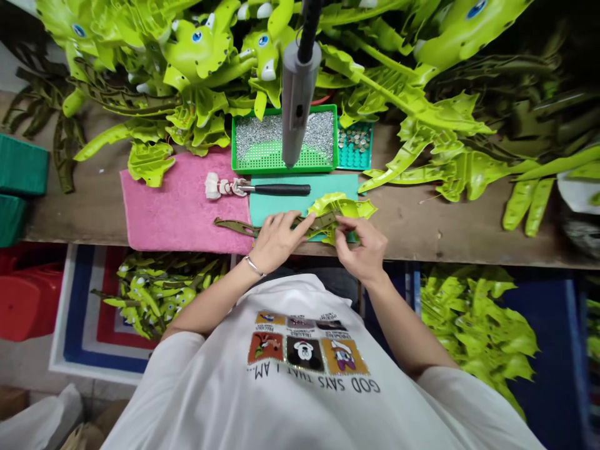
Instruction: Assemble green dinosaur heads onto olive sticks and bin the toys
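A long olive-green plastic strip (233,225) runs from the pink cloth across a lime-green plastic shell piece (349,206), which lies on a teal mat (276,206). My left hand (280,240) grips the strip around its middle, thumb reaching along it towards the shell piece. At the strip's right end, thumb and forefinger of my right hand (363,247) come together in a pinch beside the shell. Whatever sits between those fingertips is too small to make out. Just beyond my hands lies a black-handled screwdriver (281,189), its shaft end wrapped in pale material.
A green tray of small screws (238,164) and a teal tray with metal discs (368,164) stand behind the mat. Above them hangs a grey power screwdriver (300,106). Lime dinosaur parts (199,47) pile up at the back. A pink cloth (178,215) lies left.
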`<state>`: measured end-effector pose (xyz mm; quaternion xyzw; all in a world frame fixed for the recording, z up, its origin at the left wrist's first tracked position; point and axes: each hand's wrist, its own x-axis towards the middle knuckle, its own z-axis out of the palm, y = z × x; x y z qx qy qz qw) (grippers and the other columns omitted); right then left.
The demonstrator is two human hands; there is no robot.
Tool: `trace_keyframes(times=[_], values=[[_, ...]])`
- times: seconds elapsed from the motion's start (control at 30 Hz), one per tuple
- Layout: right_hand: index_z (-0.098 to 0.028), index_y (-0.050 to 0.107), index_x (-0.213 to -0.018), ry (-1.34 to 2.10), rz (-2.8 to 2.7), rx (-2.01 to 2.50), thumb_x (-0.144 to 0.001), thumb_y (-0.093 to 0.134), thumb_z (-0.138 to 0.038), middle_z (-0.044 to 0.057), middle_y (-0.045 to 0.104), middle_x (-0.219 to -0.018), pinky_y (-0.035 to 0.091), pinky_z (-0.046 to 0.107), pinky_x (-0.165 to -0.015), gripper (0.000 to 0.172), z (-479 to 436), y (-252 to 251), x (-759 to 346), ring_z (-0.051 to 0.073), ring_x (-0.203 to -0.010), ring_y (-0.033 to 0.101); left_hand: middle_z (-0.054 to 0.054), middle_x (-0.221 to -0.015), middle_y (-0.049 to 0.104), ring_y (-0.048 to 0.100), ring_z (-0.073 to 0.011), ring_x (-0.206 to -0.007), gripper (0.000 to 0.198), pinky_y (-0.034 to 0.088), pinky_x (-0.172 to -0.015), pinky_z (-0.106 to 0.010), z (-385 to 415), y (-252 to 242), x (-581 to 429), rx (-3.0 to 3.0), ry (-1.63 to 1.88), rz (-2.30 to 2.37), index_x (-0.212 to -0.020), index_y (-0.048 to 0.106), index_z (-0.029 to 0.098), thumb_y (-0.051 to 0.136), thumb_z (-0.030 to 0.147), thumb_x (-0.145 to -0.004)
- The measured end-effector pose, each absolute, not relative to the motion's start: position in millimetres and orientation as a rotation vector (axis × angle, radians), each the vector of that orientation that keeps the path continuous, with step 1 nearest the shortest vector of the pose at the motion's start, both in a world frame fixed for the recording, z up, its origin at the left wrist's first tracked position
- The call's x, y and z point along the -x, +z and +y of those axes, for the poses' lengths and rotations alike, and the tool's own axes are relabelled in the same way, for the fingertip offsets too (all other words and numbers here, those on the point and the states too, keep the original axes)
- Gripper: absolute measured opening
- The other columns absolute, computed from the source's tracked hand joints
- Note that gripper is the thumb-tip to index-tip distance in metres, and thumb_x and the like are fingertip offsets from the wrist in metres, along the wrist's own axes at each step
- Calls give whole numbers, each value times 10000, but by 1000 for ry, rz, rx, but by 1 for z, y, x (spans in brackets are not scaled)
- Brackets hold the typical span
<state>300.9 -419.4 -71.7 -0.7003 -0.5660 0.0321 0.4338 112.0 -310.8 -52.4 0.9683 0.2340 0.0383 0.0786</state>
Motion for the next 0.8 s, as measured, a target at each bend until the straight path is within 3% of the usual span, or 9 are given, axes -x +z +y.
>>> trace_keyframes(times=[0.13, 0.43, 0.8], values=[[-214, 700, -1092, 71, -1487, 1675, -871, 591, -150, 35, 726, -781, 566, 350, -720, 255, -424, -75, -308, 185, -711, 680, -145, -1235, 644, 610, -251, -998, 450, 431, -806, -363, -306, -49, -102, -3059, 122, 656, -1485, 450, 243, 417, 303, -1039], [-245, 630, -1331, 151, -1573, 1643, -906, 545, -154, 48, 703, -823, 573, 364, -751, 443, -429, -88, -312, 193, -754, 654, -141, -1229, 636, 608, -244, -982, 455, 440, -789, -354, -315, -53, -96, -2973, 87, 682, -1463, 478, 253, 490, 284, -1009], [-264, 577, -1400, 153, -1726, 1671, -919, 499, -149, 60, 641, -828, 542, 359, -723, 501, -430, -91, -314, 202, -757, 604, -136, -1206, 614, 577, -248, -972, 458, 444, -803, -360, -303, -57, -94, -2933, 83, 653, -1467, 491, 259, 461, 336, -1017]])
